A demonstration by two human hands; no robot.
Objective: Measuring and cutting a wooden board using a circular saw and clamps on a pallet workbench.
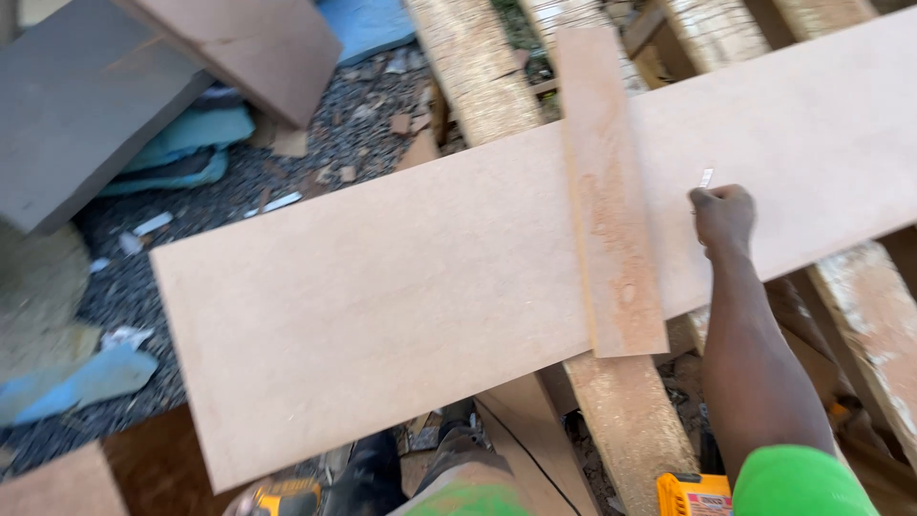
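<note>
item: long pale board (382, 296), lying flat and slantwise across rough timber beams (478, 76), its near left corner overhanging the gravel ground (315, 143).

item: narrow wood strip (611, 201), laid crosswise on the board, touching it, its near end just past the board's near edge.

item: right hand (723, 218), reaching out over the board to the right of the strip, fingers curled closed around a small thin pale object (706, 178) that sticks up past the knuckles; what kind of object is too small to tell. arm in a green sleeve (798, 483).

item: left hand, not in view.

item: yellow power tool (693, 495) low near the sleeve; a second yellow tool (285, 497) at the bottom edge by the person's legs.

item: grey slabs (76, 105) and brown panel (258, 48) top left; blue and teal scraps on the gravel.

handling note (judgement): the strip seems to serve as a straight guide; work beside it would go best with the strip square to the board's edge and kept from sliding, the closed hand steady and close to the strip's side, the board fully borne by the beams.
</note>
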